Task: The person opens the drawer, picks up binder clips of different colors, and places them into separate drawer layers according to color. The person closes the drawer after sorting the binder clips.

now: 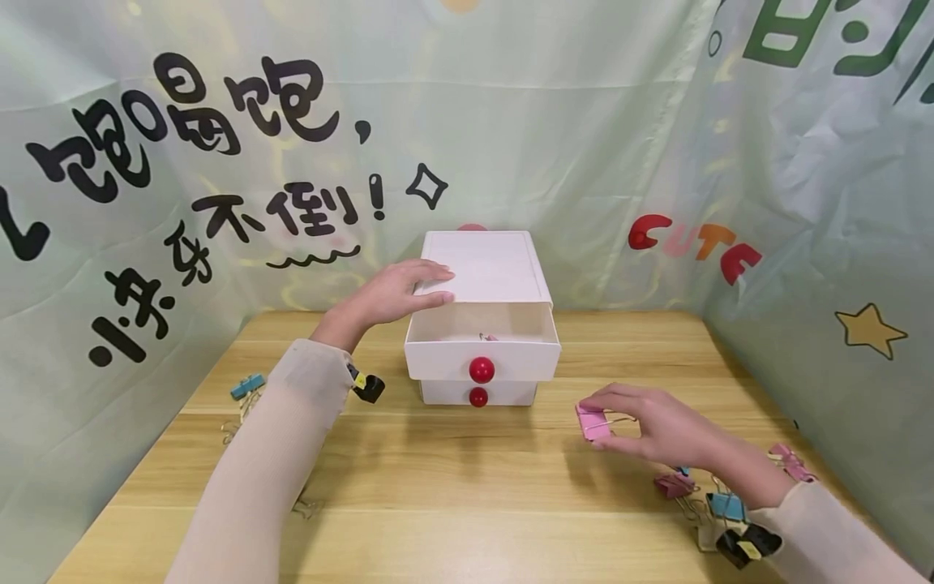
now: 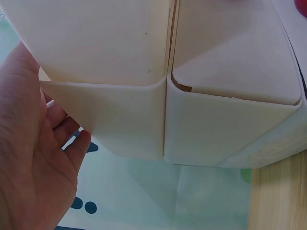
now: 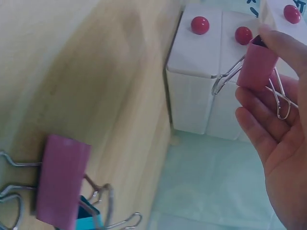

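A white two-drawer box [image 1: 485,268] stands mid-table, its top drawer [image 1: 481,347] pulled out by its red knob [image 1: 481,370]. A small clip [image 1: 487,336] lies inside the drawer. My left hand [image 1: 426,288] rests flat with straight fingers on the box's top left edge; the left wrist view shows the palm [image 2: 29,158] against the box wall [image 2: 120,62]. To the right of the box, just above the table, my right hand [image 1: 609,422] pinches a pink binder clip [image 1: 593,423], which the right wrist view shows as the pink binder clip [image 3: 257,64] between thumb and fingers.
Loose binder clips lie by my right wrist: pink [image 1: 674,484], blue [image 1: 726,507], black [image 1: 744,545] and another pink [image 1: 791,462]. A blue clip [image 1: 246,386] and a black clip [image 1: 368,387] lie left of the box. Printed cloth walls surround the wooden table [image 1: 452,487].
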Available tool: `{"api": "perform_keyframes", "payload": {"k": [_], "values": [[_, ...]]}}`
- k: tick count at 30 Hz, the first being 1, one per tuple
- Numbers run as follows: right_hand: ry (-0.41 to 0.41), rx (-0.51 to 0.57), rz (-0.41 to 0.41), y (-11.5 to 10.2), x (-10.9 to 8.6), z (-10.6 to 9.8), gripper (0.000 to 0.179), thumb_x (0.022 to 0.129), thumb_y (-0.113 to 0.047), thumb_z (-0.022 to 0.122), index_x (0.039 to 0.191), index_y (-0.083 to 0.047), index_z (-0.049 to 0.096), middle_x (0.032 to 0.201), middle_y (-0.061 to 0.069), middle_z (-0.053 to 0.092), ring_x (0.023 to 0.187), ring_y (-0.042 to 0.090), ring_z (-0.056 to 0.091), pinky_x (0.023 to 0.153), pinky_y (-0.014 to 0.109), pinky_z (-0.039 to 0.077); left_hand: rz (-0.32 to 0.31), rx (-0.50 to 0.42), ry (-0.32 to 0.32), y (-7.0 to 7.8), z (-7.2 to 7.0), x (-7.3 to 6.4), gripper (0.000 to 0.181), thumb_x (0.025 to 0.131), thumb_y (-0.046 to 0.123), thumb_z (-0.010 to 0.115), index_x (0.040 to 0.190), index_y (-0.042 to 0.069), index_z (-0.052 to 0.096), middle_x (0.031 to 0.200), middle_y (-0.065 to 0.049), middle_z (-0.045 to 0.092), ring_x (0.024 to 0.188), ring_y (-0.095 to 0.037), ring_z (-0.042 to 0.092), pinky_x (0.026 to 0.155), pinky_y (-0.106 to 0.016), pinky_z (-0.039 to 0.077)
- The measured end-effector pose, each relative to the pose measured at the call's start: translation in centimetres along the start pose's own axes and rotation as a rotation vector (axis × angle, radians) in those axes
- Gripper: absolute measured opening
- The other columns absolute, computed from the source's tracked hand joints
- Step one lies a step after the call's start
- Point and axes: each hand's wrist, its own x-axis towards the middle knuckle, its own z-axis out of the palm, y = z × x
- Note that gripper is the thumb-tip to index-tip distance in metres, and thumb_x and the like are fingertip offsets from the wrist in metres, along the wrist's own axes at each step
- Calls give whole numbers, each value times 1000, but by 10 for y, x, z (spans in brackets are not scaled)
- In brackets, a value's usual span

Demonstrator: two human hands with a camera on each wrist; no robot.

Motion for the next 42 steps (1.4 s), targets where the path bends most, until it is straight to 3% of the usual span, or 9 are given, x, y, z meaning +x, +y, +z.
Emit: {"api": "perform_keyframes", "payload": {"k": [10, 18, 25, 30, 34, 42], "values": [[99, -32, -24, 0, 5, -14, 47, 79, -30, 83, 122, -15, 69, 113, -6, 66, 93, 11, 65, 69, 28, 56, 3, 3, -3, 1, 0, 0, 59, 92, 57, 57, 138, 20, 58, 147, 0, 48, 138, -21, 37, 114, -46, 26], [180, -21, -123, -2, 15, -33, 45, 78, -24, 83, 119, -14, 69, 112, -6, 66, 93, 10, 65, 79, 16, 51, 3, 8, 1, 2, 0, 0, 57, 93, 56, 56, 138, 21, 58, 147, 0, 47, 138, -21, 37, 114, -46, 26], [270, -8, -168, -4, 25, -51, 42, 80, -32, 82, 115, -11, 71, 107, -3, 68, 92, 15, 65, 82, 12, 46, -7, -2, -8, 2, 1, 0, 59, 92, 58, 56, 139, 22, 57, 147, 0, 47, 138, -21, 37, 114, -46, 26], [296, -16, -179, -4, 35, -61, 43, 83, -39, 78, 116, -12, 71, 108, -3, 69, 93, 13, 66, 81, 13, 47, -9, -2, -10, 2, -1, -1, 60, 92, 59, 56, 139, 21, 57, 148, 0, 46, 138, -22, 36, 114, -48, 26], [305, -32, -164, -7, 43, -64, 44, 79, -34, 83, 116, -13, 71, 108, -3, 70, 93, 13, 66, 80, 13, 46, 2, -4, -5, 2, -2, 0, 58, 93, 57, 57, 138, 21, 58, 147, 0, 47, 137, -21, 38, 113, -46, 27], [268, -48, -95, -16, 64, -70, 48, 75, -23, 85, 120, -13, 70, 110, -2, 70, 93, 16, 67, 68, 33, 55, -1, -10, -9, 1, -2, 0, 59, 92, 58, 56, 138, 21, 58, 147, 0, 47, 138, -21, 37, 114, -47, 27]]}}
